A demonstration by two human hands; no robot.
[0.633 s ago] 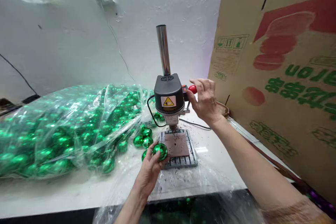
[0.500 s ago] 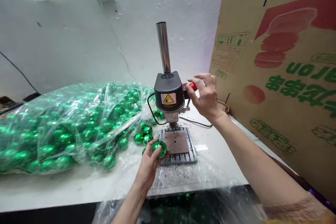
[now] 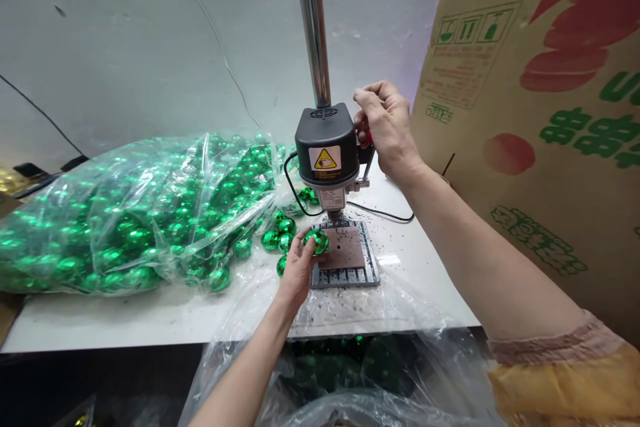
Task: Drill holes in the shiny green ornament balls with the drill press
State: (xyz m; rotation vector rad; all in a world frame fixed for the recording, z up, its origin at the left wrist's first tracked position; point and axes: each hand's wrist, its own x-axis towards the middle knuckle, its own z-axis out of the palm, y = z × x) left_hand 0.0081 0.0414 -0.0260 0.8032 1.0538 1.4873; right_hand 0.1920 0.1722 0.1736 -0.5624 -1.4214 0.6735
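Note:
My left hand (image 3: 299,265) is closed on a green mirrored ball (image 3: 316,241), which it holds at the left edge of a brown board (image 3: 345,257). This board lies on the slotted metal base (image 3: 371,273) of a small black bench drill press (image 3: 327,150) and has a small dark hole in it. To the right of the motor head, my right hand (image 3: 387,117) is curled round the red-knobbed lever (image 3: 370,139), whose knob is mostly covered by the fingers. Several more green mirrored balls (image 3: 271,240) lie just left of the base.
A large clear bag of green balls (image 3: 145,213) covers the table's left side. A tall cardboard box (image 3: 465,140) stands at right. An open plastic bag (image 3: 425,367) with green balls hangs at the front edge. Dark shavings surround the base; a black cable (image 3: 385,215) runs behind it.
The camera view has tilted down. My right hand has risen against the drill press and curled more around the knob. The ball in my left hand has moved slightly farther back beside the board.

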